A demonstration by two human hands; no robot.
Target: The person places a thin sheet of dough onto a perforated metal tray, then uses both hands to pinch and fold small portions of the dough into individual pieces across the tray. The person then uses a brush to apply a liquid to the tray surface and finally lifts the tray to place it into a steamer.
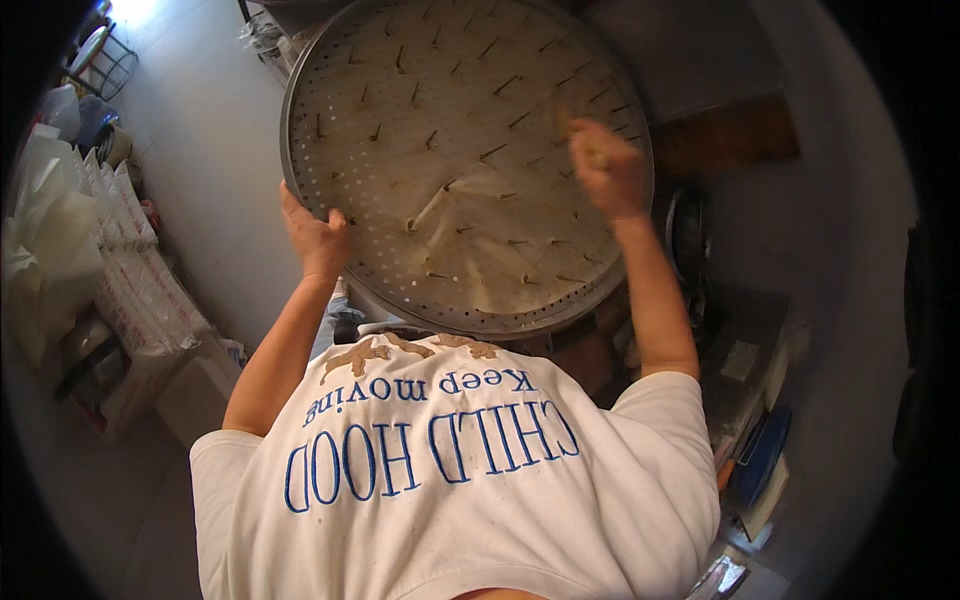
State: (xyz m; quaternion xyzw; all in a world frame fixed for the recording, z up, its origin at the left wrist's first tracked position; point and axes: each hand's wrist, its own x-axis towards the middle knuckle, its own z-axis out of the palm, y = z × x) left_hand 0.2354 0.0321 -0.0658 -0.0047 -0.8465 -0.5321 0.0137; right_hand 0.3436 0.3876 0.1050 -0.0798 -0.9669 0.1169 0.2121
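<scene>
A large round perforated metal tray (294,135) lies before me, a wrinkled translucent sheet (472,202) over most of it. Many thin dark spikes or pegs stand across the sheet. At the tray's left edge, my left hand (319,236) grips the rim, thumb on the upper side and fingers at the outside. My right hand (609,169) is closed over the right part of the tray, blurred by motion. A yellowish handled tool (598,155) shows within that fist; its far end is too blurred to name. Whether it touches the sheet cannot be told.
To the left are stacked plastic-wrapped packs (142,300), crumpled pale sheeting (56,247) and a wire rack (112,64). A brown wooden board (727,140) lies beyond the tray at the right. Lower right, a blue flat object (763,457) leans beside a box-like surface.
</scene>
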